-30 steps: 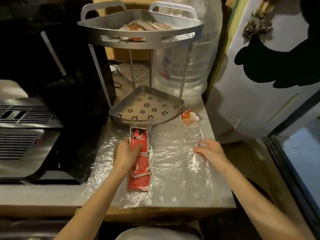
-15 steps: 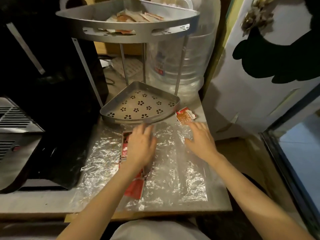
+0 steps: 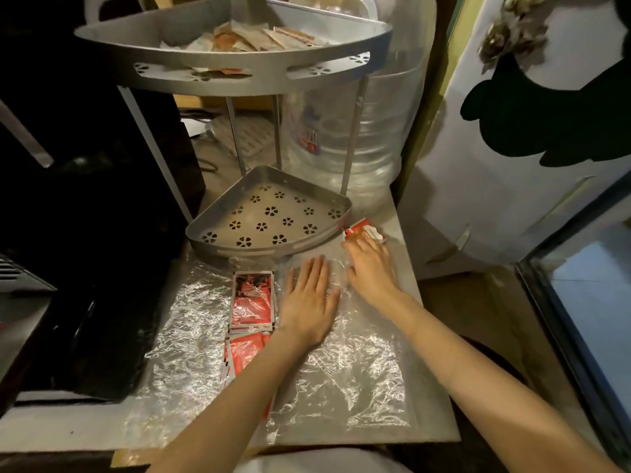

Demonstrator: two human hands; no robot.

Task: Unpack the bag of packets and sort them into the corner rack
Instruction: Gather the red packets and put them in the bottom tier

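Observation:
A clear plastic bag (image 3: 341, 370) lies flat on the counter with red packets (image 3: 252, 302) stacked inside its left part. My left hand (image 3: 312, 298) rests flat on the bag, fingers straight, just right of the packets. My right hand (image 3: 370, 264) lies beside it, its fingertips touching a loose red and white packet (image 3: 363, 231) near the rack's right corner. The metal corner rack (image 3: 273, 249) stands behind; its lower shelf holds nothing, and its upper shelf (image 3: 232, 76) holds several pale and orange packets (image 3: 252, 39).
A black appliance (image 3: 85, 199) fills the left side. A large clear water jug (image 3: 355, 124) stands behind the rack. A white fridge door (image 3: 512, 165) is at the right, past the counter's edge (image 3: 433, 336).
My left hand has left the red packets and slid right onto the flat bag. My right hand has moved forward to the loose packet. The camera has come closer.

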